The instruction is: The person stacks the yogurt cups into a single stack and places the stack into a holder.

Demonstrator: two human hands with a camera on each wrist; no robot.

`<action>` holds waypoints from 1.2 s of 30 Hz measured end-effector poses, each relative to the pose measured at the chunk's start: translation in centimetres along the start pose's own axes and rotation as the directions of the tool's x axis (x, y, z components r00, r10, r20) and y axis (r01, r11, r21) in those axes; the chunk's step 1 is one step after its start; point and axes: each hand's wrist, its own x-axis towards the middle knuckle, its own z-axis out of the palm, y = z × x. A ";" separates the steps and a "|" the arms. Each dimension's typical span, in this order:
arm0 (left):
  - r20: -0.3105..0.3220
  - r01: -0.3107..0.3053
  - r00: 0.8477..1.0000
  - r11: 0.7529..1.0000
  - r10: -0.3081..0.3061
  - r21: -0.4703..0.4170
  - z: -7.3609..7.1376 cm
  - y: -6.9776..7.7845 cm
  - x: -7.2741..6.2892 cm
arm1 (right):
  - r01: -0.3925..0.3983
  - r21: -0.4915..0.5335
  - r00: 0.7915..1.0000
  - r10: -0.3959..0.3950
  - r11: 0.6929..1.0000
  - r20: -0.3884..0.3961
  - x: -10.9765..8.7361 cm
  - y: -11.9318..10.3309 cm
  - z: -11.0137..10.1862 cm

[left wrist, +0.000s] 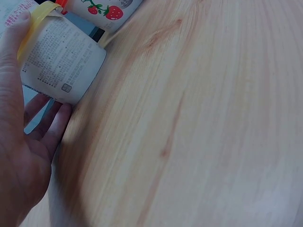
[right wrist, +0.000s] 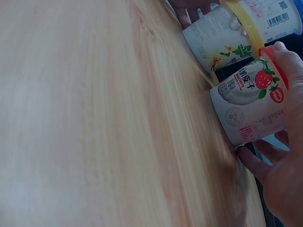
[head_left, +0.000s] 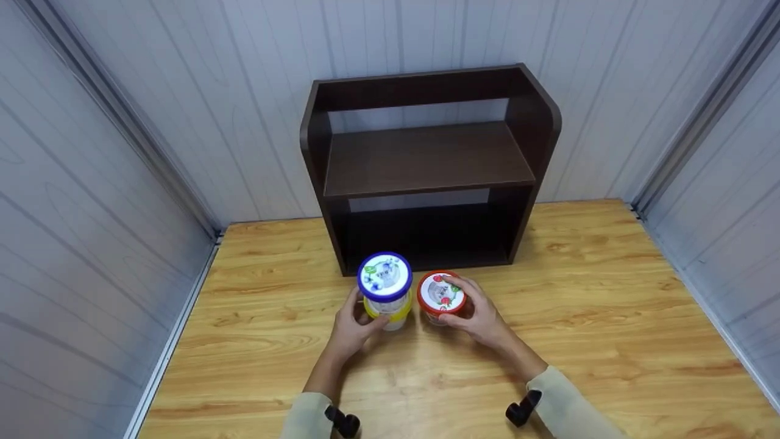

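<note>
Two yogurt cups stand stacked in front of the shelf: a blue-lidded cup (head_left: 385,277) on top of a yellow-lidded cup (head_left: 395,325). My left hand (head_left: 350,332) holds the lower cup, its thumb at the yellow lid and its other fingers round the far side. Just right of the stack is a red-lidded yogurt cup (head_left: 440,294) with strawberries printed on it. My right hand (head_left: 484,320) grips that cup, thumb at the red lid. In the right wrist view the strawberry cup (right wrist: 251,101) stands upright on the table close beside the yellow-lidded cup (right wrist: 218,38).
A dark brown two-tier shelf (head_left: 426,158) stands at the back of the wooden table (head_left: 262,341), right behind the cups. Pale panel walls (head_left: 256,110) enclose the table at the back, left and right.
</note>
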 end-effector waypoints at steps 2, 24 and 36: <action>-0.002 0.022 1.000 1.000 -0.022 0.001 0.2 0.8 -0.1 | -0.002 -0.008 1.000 0.002 1.000 -0.002 0.0 0.0 0.0; -0.009 0.018 1.000 0.999 -0.018 0.044 0.3 1.4 -0.5 | -0.008 0.002 1.000 0.008 1.000 0.008 -0.1 0.0 0.0; -0.008 -0.069 0.998 0.998 0.069 0.001 -0.2 -2.1 0.4 | -0.020 -0.046 1.000 0.020 0.999 -0.016 0.0 -0.3 -0.2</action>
